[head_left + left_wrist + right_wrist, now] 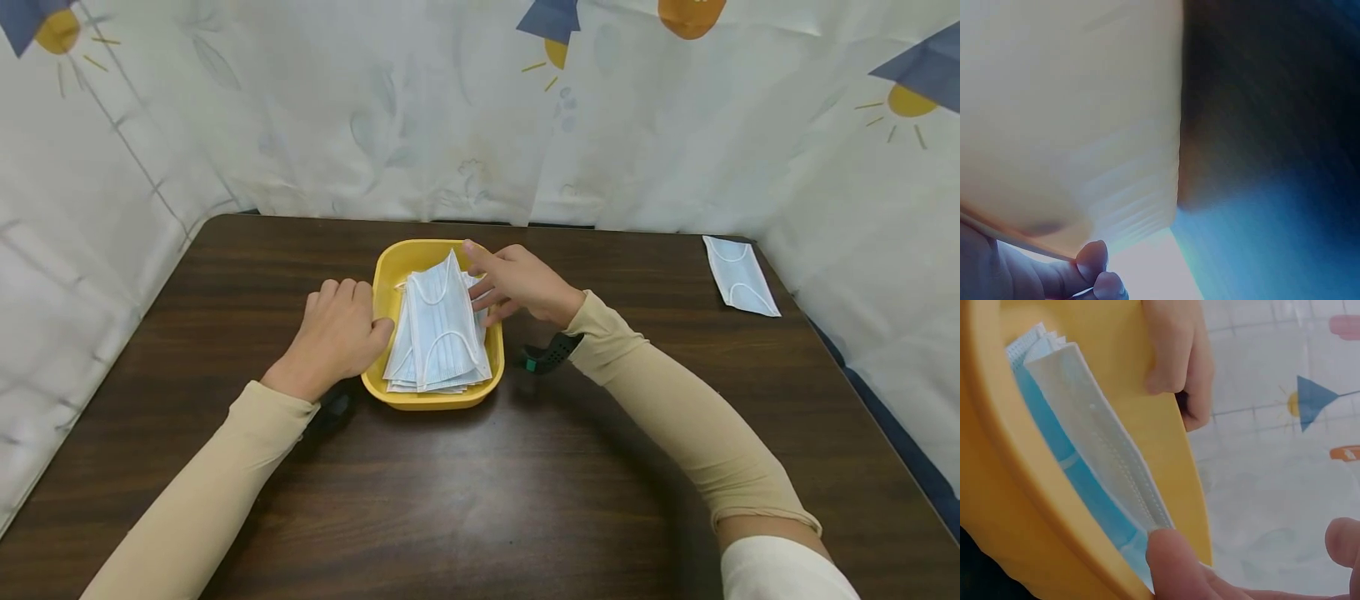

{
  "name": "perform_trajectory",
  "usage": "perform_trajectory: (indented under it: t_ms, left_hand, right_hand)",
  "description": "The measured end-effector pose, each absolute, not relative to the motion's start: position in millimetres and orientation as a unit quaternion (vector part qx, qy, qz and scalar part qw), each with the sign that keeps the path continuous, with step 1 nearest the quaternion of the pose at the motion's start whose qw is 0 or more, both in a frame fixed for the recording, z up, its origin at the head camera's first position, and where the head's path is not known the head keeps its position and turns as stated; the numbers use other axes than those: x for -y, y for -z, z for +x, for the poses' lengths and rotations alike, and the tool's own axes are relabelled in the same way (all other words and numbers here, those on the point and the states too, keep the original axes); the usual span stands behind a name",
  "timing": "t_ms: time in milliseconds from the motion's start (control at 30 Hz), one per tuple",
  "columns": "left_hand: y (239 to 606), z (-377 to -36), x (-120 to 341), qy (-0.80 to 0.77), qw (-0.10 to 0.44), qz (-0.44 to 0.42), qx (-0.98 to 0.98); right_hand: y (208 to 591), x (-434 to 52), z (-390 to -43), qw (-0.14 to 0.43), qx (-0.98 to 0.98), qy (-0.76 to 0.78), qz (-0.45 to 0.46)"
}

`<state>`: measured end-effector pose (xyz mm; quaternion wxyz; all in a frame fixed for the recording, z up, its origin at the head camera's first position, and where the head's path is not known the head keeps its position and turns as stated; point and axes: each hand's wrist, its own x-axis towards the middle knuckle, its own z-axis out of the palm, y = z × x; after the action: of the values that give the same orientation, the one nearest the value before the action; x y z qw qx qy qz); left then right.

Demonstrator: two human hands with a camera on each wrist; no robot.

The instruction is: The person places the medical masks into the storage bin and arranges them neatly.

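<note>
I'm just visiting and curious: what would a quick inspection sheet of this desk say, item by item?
Surface: dark brown wooden table, bare around the tray.
Job's things: yellow plastic tray holding a stack of pale blue face masks, which stick out over its rim.
Clutter: one single face mask lying flat at the far right corner.
Hands: left hand rests against the tray's left wall; right hand touches the stack's far end, a fingertip on a mask edge.
Cables: nothing seen; a black wrist strap under the right sleeve.
Surroundings: white printed cloth with orange suns on all sides.
</note>
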<state>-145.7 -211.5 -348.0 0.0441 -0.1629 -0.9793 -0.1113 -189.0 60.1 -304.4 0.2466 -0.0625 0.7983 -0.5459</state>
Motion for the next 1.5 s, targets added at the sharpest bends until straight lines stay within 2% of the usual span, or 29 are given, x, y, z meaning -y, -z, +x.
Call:
perform_trajectory:
  t_ms: [500, 733, 967, 1500]
  left_hand:
    - [348, -145, 211, 0.108, 0.042, -0.164, 0.980]
    - [348, -146, 210, 0.105, 0.036, -0.160, 0.981]
    - [347, -146, 210, 0.106, 0.031, -0.159, 0.981]
    - [348, -147, 209, 0.106, 0.029, -0.160, 0.981]
  right_hand:
    - [297, -88, -186, 0.230, -0.790, 0.561, -0.090]
    - [296, -104, -183, 0.174, -0.795, 0.572, -0.103]
    - [301, -125, -182, 0.122, -0.803, 0.577, -0.079]
    - [313, -201, -182, 0.002, -0.837, 0.547, -0.029]
